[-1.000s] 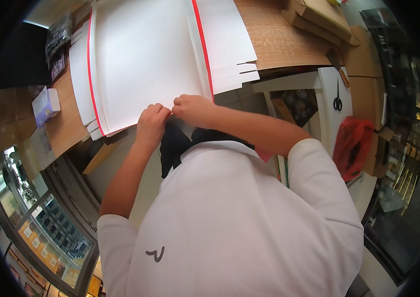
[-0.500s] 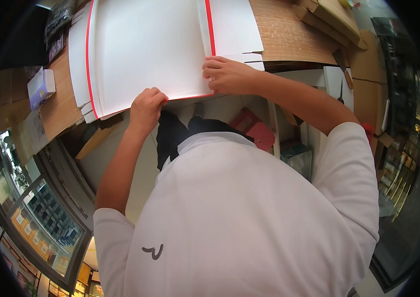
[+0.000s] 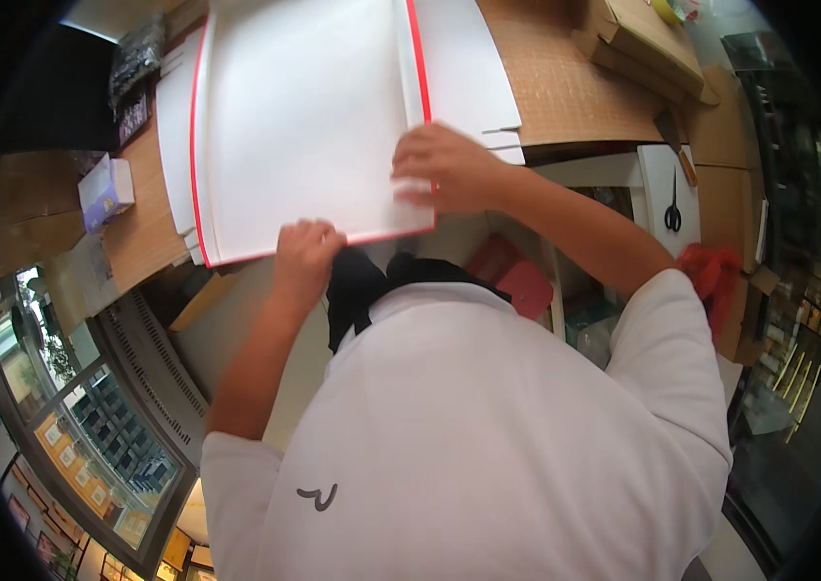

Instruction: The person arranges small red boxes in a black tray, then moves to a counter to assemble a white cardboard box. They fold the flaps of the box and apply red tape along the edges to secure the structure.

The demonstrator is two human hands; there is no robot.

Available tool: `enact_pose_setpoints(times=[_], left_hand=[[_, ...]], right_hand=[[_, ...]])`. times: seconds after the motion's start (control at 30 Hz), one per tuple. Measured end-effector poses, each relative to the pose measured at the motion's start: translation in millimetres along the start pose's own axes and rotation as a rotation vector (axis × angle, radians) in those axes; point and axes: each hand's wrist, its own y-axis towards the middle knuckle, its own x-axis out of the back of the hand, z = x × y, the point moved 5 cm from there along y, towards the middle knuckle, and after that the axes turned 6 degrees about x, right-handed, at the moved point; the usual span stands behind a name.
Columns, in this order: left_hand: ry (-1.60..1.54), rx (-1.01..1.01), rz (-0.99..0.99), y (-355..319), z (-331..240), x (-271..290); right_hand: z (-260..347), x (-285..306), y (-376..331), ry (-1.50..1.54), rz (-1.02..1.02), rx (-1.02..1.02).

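Pressing flat on a white red-edged cardboard sheet (image 3: 304,116), the right hand (image 3: 444,167) spreads its fingers wide; the left hand (image 3: 306,257) grips the sheet's near edge.

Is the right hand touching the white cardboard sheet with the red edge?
Touching. In the head view the right hand lies flat on the white cardboard sheet, near its lower right corner.

Brown worktable with flat white cardboard on it

The brown table (image 3: 565,97) carries a large flat white box blank (image 3: 304,126) with thin red edges, its near edge overhanging the table's front. A small pale carton (image 3: 106,189) sits at the left end, dark packets (image 3: 135,73) behind it. Folded brown cardboard boxes (image 3: 648,39) lie at the far right
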Motion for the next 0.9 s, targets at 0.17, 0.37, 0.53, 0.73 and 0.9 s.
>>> enact_pose_setpoints(times=[0.17,0.37,0.53,0.73,0.9], left_hand=[[0.16,-0.096,-0.022,-43,-9,51],[0.421,-0.175,0.072,-72,30,125],[0.552,-0.055,0.083,-110,61,164],[0.625,0.137,0.081,-147,78,178],[0.677,0.2,-0.039,-165,79,192]], right_hand=[[-86,73,6,-0.532,-0.418,-0.293],[-171,70,-14,-0.418,-0.358,-0.612],[-214,48,20,0.106,-0.502,-0.837],[-218,-8,82,-0.035,0.225,-0.985],[-154,35,52,0.087,-0.088,-0.937]])
